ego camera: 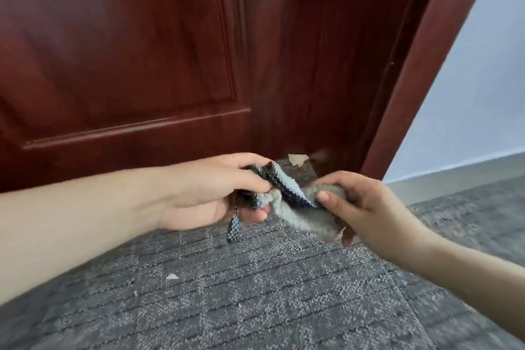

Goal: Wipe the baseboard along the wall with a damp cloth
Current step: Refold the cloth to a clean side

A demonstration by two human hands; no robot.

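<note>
A grey cloth (301, 216) with a dark checkered edge is stretched between both hands, just above the carpet in front of a red-brown door. My left hand (216, 193) grips its bunched left end, with a small checkered tag dangling below. My right hand (352, 204) pinches the right end between thumb and fingers. A pale grey baseboard (454, 176) runs along the white wall at the right, beyond the door frame, well apart from the cloth.
The red-brown door (142, 65) and its frame (412, 94) fill the upper view. Grey patterned carpet (255, 293) covers the floor. A torn paper scrap (297, 159) lies at the door's bottom edge, and a small white scrap (172, 276) lies on the carpet.
</note>
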